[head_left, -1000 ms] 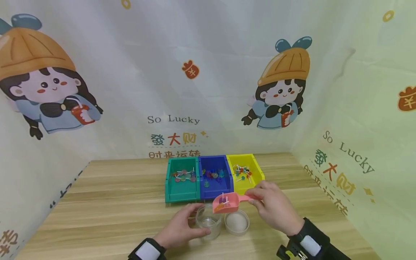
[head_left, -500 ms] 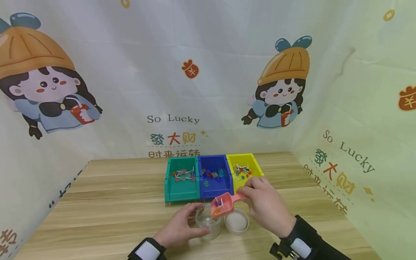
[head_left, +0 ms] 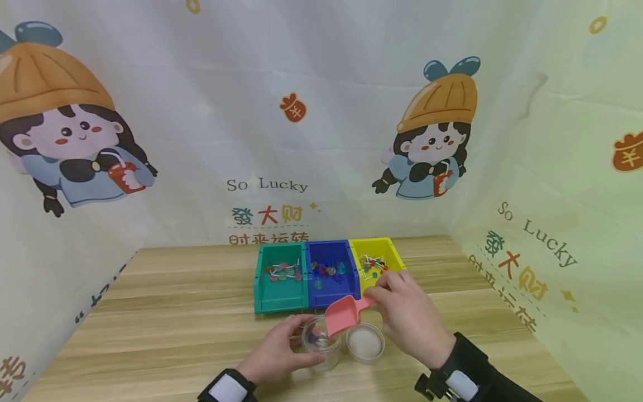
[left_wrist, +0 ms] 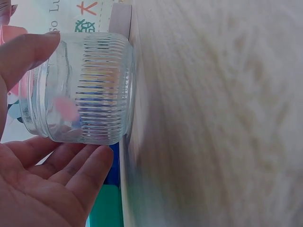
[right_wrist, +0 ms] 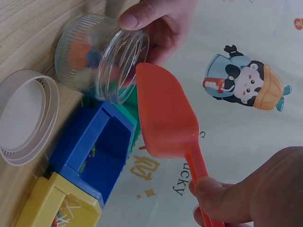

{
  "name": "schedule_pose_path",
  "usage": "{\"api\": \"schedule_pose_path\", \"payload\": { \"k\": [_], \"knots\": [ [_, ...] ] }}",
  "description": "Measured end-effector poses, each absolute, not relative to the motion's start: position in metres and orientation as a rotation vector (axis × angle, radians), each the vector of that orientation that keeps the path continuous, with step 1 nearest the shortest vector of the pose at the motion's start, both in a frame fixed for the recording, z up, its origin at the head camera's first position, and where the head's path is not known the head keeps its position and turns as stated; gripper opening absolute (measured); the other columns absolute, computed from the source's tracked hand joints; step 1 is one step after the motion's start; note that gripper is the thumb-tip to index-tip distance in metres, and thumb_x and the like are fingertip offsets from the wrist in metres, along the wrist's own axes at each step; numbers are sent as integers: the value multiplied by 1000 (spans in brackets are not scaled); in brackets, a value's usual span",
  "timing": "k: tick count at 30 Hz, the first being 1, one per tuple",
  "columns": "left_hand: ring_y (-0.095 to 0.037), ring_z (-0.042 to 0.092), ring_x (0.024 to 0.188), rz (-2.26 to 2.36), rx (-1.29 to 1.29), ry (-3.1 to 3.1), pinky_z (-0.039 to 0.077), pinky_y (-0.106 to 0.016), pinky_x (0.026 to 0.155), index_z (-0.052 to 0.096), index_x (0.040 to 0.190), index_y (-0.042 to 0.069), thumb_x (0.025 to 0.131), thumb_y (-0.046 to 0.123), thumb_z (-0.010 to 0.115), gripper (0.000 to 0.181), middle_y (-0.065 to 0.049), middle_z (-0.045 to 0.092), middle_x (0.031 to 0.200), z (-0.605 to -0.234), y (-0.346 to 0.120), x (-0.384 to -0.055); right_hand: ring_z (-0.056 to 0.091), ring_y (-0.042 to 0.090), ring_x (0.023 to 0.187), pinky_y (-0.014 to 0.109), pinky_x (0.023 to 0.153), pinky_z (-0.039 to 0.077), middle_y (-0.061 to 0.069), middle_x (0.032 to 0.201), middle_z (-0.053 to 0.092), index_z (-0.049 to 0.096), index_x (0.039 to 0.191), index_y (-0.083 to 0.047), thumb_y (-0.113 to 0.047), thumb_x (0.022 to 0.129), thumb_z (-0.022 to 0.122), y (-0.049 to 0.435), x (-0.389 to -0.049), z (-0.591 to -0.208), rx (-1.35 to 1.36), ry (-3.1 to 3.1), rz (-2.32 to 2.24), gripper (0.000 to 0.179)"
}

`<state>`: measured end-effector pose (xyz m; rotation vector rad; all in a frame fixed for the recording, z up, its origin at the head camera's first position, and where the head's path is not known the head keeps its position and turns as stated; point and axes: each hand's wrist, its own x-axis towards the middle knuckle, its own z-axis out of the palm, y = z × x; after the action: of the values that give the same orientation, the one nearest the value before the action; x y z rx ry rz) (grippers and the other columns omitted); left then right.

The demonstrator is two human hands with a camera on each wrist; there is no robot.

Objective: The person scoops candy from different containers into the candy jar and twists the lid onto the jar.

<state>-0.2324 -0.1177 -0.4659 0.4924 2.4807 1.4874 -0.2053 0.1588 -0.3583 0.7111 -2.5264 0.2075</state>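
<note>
My left hand (head_left: pixel 276 352) holds a clear ribbed jar (left_wrist: pixel 102 90) upright on the table, thumb on one side and fingers on the other. Small coloured pieces (right_wrist: pixel 83 54), blurred through the wall, lie inside the jar. A pink plastic scoop (head_left: pixel 343 315) tips down over the jar's open mouth, its front edge at the rim. Its handle is pinched between the thumb and fingers of my right hand (head_left: pixel 409 318). No pieces show on the scoop in the head view. Beside the jar, on the right, lies a round whitish lid (head_left: pixel 365 342).
Three joined bins stand behind the jar: green (head_left: pixel 281 304), blue (head_left: pixel 334 298) and yellow (head_left: pixel 401 263). Each contains small coloured pieces, some with white sticks. A printed curtain (head_left: pixel 341 139) surrounds the wooden table (head_left: pixel 166 324) at the back and sides.
My right hand has moved left and tilted the scoop down. The coloured pieces have left the scoop, and pieces now show in the jar. My left hand and the jar have stayed put.
</note>
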Motion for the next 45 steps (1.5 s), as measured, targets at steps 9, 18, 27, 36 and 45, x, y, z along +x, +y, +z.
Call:
{"api": "schedule_pose_path", "payload": {
  "k": [9, 18, 27, 36, 45],
  "knots": [
    [-41, 64, 137, 1506, 486, 2472, 56, -61, 113, 59, 152, 5, 88, 29, 95, 77, -18, 64, 150, -467, -117, -232, 50, 17, 91, 30, 81, 52, -2, 93, 63, 84, 106, -12, -10, 93, 87, 160, -205, -363, 649, -2593, 271, 14],
    [-40, 65, 137, 1503, 488, 2472, 55, -62, 113, 59, 152, 8, 88, 33, 95, 78, -15, 65, 150, -466, -117, -233, 50, 18, 86, 32, 79, 48, 0, 94, 65, 81, 110, -12, -6, 94, 86, 161, -204, -363, 576, -2703, 352, 18],
    [-42, 63, 138, 1529, 467, 2435, 56, -61, 113, 54, 157, 6, 92, 37, 91, 81, -18, 62, 154, -463, -119, -232, 53, 17, 84, 31, 77, 51, 2, 95, 68, 78, 112, -11, -2, 95, 83, 162, -206, -365, 556, -2744, 411, 20],
    [-39, 65, 137, 1714, 352, 2588, 58, -57, 111, 49, 162, 4, 107, 31, 74, 66, -21, 64, 152, -447, -132, -238, 51, 16, 76, 26, 68, 47, 5, 91, 66, 77, 113, -5, -3, 96, 82, 165, -217, -363, 599, -2625, 430, 18],
    [-37, 61, 143, 1758, 234, 2688, 56, -57, 113, 43, 167, 13, 110, 44, 66, 70, -15, 58, 161, -430, -159, -250, 52, 18, 78, 28, 69, 48, 8, 93, 65, 76, 116, -3, -7, 99, 80, 164, -229, -360, 511, -2644, 473, 18]
  ]
}}
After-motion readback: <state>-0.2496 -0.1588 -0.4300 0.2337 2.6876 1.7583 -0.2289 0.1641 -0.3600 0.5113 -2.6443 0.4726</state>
